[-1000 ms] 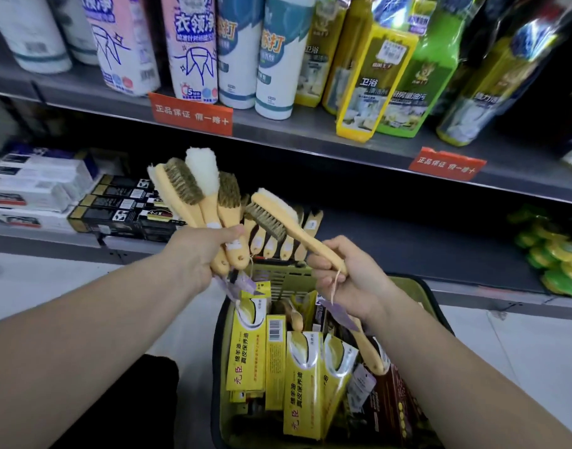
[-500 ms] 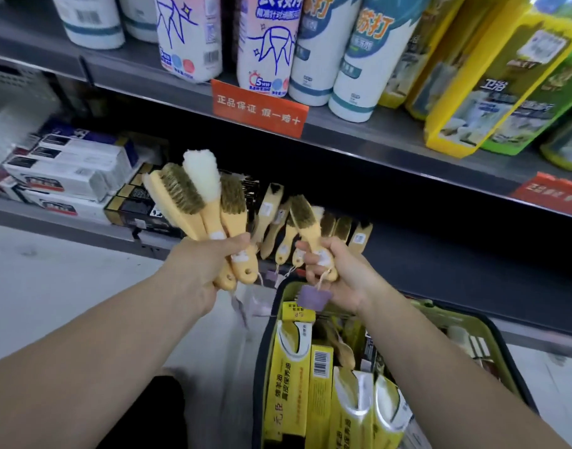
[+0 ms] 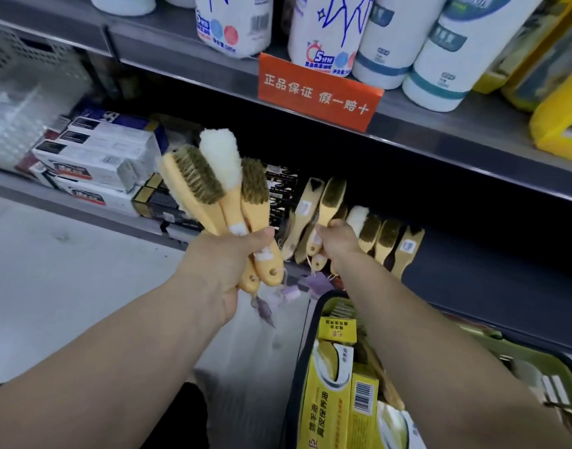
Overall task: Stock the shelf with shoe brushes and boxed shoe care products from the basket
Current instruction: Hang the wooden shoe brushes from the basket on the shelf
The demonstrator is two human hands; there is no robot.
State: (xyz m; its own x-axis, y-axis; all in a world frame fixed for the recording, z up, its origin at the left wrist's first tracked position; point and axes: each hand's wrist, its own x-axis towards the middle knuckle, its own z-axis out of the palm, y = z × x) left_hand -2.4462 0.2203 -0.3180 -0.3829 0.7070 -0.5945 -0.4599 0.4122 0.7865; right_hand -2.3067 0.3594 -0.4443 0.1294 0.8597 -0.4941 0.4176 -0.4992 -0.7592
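My left hand (image 3: pixel 227 259) grips a bunch of three wooden shoe brushes (image 3: pixel 213 186) by their handles, two with brown bristles and one with a white wool head, held upright in front of the lower shelf (image 3: pixel 472 277). My right hand (image 3: pixel 338 241) holds one brown-bristled brush (image 3: pixel 331 197) at the shelf's front, among a row of brushes (image 3: pixel 388 236) lying there. Below my right arm, the green basket (image 3: pixel 566 367) holds yellow boxed shoe care products (image 3: pixel 326 403).
White and black boxes (image 3: pixel 99 157) are stacked on the lower shelf's left. The upper shelf carries spray bottles (image 3: pixel 330 24) and yellow refill pouches (image 3: pixel 560 118) behind an orange label (image 3: pixel 318 92). Pale floor (image 3: pixel 67 286) lies at the left.
My right hand has carried its brush forward from above the basket into the row on the lower shelf. The left hand's bunch stays raised. My view has moved closer to the shelf.
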